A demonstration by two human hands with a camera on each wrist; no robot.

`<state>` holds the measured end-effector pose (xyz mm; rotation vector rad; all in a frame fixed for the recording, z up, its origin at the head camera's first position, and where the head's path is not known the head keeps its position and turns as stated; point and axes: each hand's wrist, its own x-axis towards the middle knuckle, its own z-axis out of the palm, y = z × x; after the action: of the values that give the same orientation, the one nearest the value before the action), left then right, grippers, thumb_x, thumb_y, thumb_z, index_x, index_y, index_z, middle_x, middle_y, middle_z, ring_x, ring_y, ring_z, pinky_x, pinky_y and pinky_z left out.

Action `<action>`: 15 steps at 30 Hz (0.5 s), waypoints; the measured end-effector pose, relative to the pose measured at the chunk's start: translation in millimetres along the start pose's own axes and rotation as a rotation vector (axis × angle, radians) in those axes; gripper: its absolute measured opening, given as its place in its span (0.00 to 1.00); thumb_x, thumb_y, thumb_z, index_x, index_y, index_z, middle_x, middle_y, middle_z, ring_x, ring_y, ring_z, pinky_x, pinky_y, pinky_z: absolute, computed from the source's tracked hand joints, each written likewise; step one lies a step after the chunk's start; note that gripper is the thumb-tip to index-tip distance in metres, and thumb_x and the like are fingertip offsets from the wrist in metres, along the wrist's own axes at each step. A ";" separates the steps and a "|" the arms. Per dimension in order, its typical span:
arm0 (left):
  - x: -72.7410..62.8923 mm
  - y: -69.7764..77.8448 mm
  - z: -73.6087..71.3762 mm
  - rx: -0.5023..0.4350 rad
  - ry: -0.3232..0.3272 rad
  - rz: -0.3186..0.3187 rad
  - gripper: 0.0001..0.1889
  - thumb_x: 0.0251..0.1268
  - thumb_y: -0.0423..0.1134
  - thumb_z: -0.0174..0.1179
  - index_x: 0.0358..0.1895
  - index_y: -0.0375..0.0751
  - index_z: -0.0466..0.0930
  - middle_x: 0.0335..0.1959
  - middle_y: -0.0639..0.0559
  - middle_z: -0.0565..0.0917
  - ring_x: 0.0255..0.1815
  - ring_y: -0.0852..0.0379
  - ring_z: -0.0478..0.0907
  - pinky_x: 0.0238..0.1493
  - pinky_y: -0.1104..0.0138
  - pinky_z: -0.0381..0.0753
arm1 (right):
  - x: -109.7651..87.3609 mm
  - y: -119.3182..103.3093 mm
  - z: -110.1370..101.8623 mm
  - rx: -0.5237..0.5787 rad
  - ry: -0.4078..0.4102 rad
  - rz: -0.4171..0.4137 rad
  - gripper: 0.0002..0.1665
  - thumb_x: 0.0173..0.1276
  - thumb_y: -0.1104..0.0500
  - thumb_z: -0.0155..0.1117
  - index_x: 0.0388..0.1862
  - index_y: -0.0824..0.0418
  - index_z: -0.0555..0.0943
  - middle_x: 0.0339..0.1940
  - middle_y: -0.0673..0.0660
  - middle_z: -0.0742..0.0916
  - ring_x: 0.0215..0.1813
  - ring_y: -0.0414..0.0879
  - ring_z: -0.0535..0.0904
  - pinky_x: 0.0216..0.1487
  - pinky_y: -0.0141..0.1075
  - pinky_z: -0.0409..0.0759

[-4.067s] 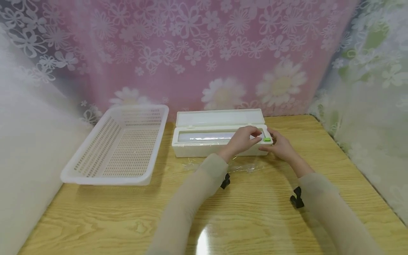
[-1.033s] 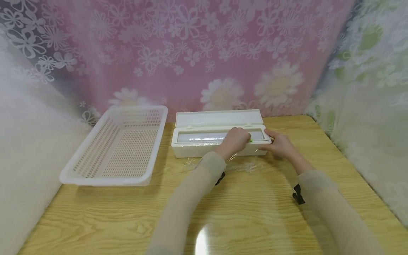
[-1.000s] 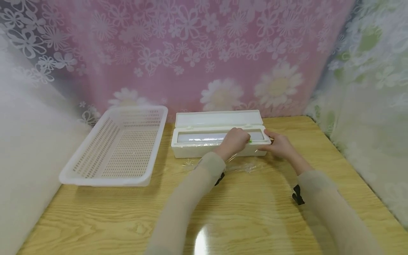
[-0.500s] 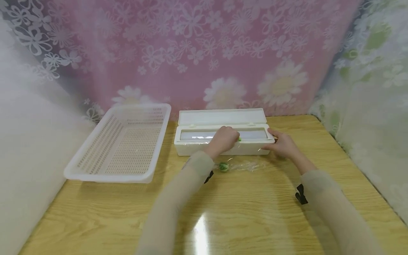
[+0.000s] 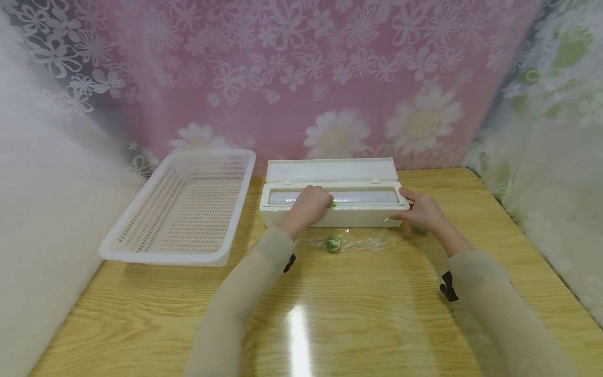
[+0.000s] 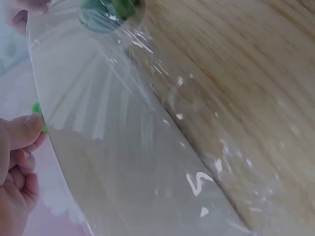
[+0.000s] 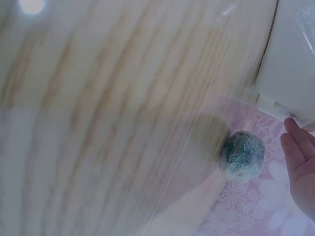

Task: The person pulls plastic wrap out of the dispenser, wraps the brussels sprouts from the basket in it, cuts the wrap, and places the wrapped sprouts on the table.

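A white cling film dispenser (image 5: 377, 215) stands at the back of the table with its lid (image 5: 332, 170) raised and a film roll (image 5: 367, 197) inside. My left hand (image 5: 311, 205) pinches the small green slider cutter (image 6: 36, 109) on its front edge, left of the middle. My right hand (image 5: 424, 212) grips the dispenser's right end, thumb in front. Clear cling film (image 5: 372, 244) hangs over the front and lies crumpled on the table. A round green thing (image 5: 332, 244) lies at this film in front of the dispenser; its kind is unclear.
A white perforated plastic basket (image 5: 221, 259) stands left of the dispenser. The wooden table (image 5: 367, 319) spreads out in front of both. Flowered curtains (image 5: 282, 99) hang behind and at the right.
My left hand, above the slider at the right end in the oldest frame, has taken hold of it and slid it leftward. The green thing has come into view. My right hand keeps its hold.
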<state>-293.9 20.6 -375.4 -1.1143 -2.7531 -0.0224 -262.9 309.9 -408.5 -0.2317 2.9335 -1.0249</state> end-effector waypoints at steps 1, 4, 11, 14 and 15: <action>-2.9 -2.9 0.7 0.006 0.019 0.003 0.16 0.60 0.33 0.54 0.13 0.45 0.73 0.23 0.59 0.81 0.22 0.64 0.68 0.33 0.73 0.70 | -0.2 -0.3 0.4 0.003 0.000 -0.001 0.56 0.47 0.41 0.68 0.66 0.67 0.54 0.61 0.73 0.64 0.51 0.62 0.72 0.44 0.49 0.74; -11.4 -11.3 2.4 0.010 0.071 0.005 0.19 0.59 0.33 0.55 0.10 0.45 0.68 0.18 0.58 0.77 0.19 0.63 0.64 0.32 0.71 0.70 | -2.0 -1.3 0.3 0.015 -0.004 0.004 0.56 0.48 0.42 0.68 0.67 0.67 0.53 0.61 0.73 0.64 0.50 0.62 0.73 0.41 0.47 0.75; -30.5 -31.5 4.3 -0.005 0.131 -0.032 0.19 0.51 0.23 0.51 0.08 0.46 0.63 0.11 0.56 0.66 0.17 0.61 0.59 0.28 0.69 0.70 | -1.8 -1.6 -0.5 -0.018 -0.010 0.008 0.58 0.47 0.37 0.66 0.67 0.66 0.53 0.61 0.73 0.64 0.50 0.62 0.72 0.40 0.46 0.74; -38.8 -38.5 3.7 -0.010 0.144 -0.063 0.19 0.43 0.19 0.49 0.08 0.46 0.61 0.11 0.57 0.66 0.17 0.61 0.60 0.29 0.68 0.70 | -0.3 -1.3 -0.6 -0.016 -0.011 0.004 0.57 0.47 0.39 0.66 0.67 0.66 0.53 0.61 0.73 0.63 0.51 0.62 0.72 0.43 0.48 0.74; -41.6 -40.7 3.7 -0.015 0.152 -0.074 0.19 0.42 0.18 0.49 0.08 0.46 0.61 0.11 0.57 0.67 0.18 0.61 0.61 0.29 0.68 0.71 | 0.2 -1.3 -0.4 -0.016 -0.014 0.003 0.56 0.48 0.39 0.66 0.67 0.66 0.53 0.61 0.73 0.63 0.51 0.62 0.72 0.43 0.49 0.74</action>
<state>-293.3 -37.1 -383.8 -0.9710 -2.6609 -0.1319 -263.0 309.2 -407.3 -0.2342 2.9303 -0.9955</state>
